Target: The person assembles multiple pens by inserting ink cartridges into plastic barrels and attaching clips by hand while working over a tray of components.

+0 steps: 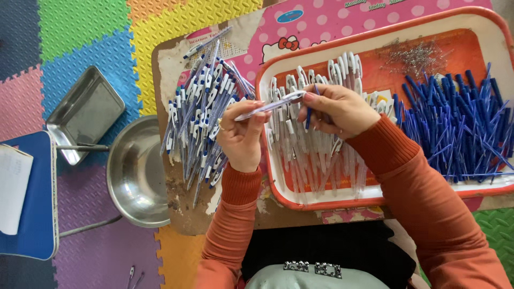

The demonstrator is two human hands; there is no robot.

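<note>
My left hand (242,136) holds a clear pen barrel with a white clip (270,105) nearly level above the tray's left edge. My right hand (336,108) pinches a blue refill (309,115) at the barrel's right end. Both sleeves are orange. Under my hands lies a row of empty white-and-clear pen barrels (308,155) in an orange tray with a white rim (326,202). A heap of blue refills (460,128) fills the tray's right side. A pile of assembled pens (201,115) lies on the table left of the tray.
Small metal springs (415,56) lie at the tray's back. A round steel bowl (136,171) and a rectangular steel tray (85,112) sit left of the worn low table (176,214). A blue stool with paper (27,192) stands far left on coloured foam floor mats.
</note>
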